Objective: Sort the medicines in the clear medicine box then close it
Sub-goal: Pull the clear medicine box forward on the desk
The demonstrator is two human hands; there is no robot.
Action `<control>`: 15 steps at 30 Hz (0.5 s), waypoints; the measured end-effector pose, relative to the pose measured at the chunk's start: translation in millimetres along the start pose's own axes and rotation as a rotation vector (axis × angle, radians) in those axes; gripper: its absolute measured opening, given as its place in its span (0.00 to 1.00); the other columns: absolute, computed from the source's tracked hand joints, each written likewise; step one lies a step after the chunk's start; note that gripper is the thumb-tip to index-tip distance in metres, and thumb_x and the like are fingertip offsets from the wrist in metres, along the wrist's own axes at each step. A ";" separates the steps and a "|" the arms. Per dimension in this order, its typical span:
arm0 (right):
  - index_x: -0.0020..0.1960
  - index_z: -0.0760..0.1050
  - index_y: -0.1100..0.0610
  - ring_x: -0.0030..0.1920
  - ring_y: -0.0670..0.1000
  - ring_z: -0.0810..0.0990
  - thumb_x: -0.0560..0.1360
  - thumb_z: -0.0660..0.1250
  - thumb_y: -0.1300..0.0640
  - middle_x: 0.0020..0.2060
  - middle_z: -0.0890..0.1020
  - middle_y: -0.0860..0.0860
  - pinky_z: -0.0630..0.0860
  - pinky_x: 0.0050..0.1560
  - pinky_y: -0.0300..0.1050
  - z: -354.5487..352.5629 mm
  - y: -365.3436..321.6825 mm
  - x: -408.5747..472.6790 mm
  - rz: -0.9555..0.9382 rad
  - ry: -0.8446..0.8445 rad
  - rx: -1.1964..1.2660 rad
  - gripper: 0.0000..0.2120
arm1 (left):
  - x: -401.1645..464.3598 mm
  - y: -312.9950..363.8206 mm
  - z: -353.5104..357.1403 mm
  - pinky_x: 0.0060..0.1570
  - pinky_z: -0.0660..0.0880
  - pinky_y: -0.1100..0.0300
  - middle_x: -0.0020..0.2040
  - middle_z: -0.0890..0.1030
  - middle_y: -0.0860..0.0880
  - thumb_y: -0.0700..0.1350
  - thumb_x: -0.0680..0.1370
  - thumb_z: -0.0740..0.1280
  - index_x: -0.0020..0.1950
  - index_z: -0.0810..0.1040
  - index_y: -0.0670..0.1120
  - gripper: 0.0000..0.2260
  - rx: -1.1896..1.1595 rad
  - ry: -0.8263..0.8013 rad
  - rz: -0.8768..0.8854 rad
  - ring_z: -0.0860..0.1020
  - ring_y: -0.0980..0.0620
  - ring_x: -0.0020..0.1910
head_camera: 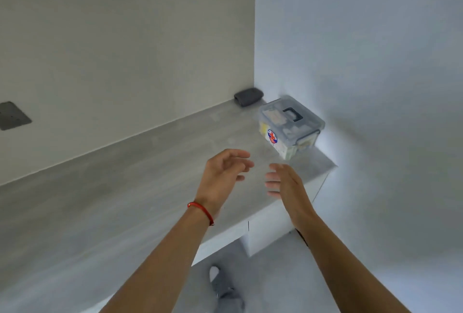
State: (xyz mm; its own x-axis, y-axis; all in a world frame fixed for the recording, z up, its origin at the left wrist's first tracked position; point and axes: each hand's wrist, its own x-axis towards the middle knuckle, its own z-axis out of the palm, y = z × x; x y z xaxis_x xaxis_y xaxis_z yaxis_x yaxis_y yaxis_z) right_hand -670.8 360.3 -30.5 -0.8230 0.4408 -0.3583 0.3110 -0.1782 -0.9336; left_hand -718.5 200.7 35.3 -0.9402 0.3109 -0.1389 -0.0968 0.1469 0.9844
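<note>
the clear box sits right of centre in the frame, on the grey counter near its right end, lid on, a dark handle on top and a red cross sticker on its side. both hands are just below it, apart from it: left hand and right hand spread wide, fingers loose, holding nothing. a grey cloth lies in the corner above the box.

Soft, even, cool light fills the scene without hard glare. The right wall glows bluish-white around the clear plastic lidded medicine box, which looks smeared by motion blur. Wide-angle distortion tilts the grey tabletop; shadows stay faint.
</note>
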 end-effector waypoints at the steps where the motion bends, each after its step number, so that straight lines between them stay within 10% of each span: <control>1: 0.56 0.79 0.53 0.50 0.57 0.85 0.83 0.62 0.52 0.55 0.84 0.59 0.80 0.59 0.57 -4.4 -4.2 16.3 0.005 0.038 -0.001 0.09 | 20.5 -0.5 2.2 0.52 0.80 0.51 0.46 0.87 0.46 0.33 0.77 0.63 0.52 0.83 0.44 0.11 -0.023 -0.022 0.025 0.84 0.46 0.49; 15: 0.55 0.76 0.56 0.46 0.54 0.78 0.76 0.67 0.56 0.49 0.79 0.55 0.79 0.59 0.62 -38.3 -25.5 172.8 0.209 0.390 0.056 0.09 | 282.9 -21.5 54.6 0.46 0.81 0.57 0.43 0.86 0.51 0.37 0.74 0.66 0.44 0.84 0.50 0.10 0.056 -0.175 0.020 0.83 0.54 0.44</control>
State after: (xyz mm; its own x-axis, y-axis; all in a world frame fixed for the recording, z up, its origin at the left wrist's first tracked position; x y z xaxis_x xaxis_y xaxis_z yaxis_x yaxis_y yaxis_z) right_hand -802.7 474.7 -69.0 -0.5010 0.6873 -0.5260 0.4166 -0.3412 -0.8426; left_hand -964.6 336.7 -31.1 -0.8700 0.4727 -0.1404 -0.0555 0.1891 0.9804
